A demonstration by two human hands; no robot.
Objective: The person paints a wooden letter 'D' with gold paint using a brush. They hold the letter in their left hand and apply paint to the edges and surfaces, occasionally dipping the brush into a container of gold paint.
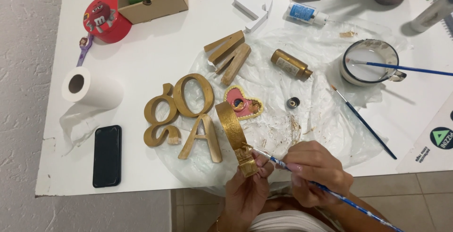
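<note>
Two hands meet at the near edge of the white counter [155, 48]. The left hand [246, 189] has its grip closed around the lower end of a curved gold piece [234, 135], holding it upright just over the counter's edge. The right hand [314, 168] pinches a blue paintbrush [325, 192] like a pen, its tip touching the bottom of that piece, near the left fingers.

Much of the gilding looks done, as far as I can judge. Lying on a crinkled plastic sheet [321, 114] are gold letters [184, 114], all coated, though a pale bare patch shows at the foot of one. Farther back lie two gold bars [230, 55], one touching the other. A heart-shaped piece [243, 102] just behind the held piece is pink with only a gold rim. The held piece appears gold nearly all over; the brush works at its lower end.

An uncapped gold paint bottle [291, 65] lies on its side, its black cap [293, 102] near it. A second brush [361, 121] rests beside a mug [369, 62], which holds a third.
</note>
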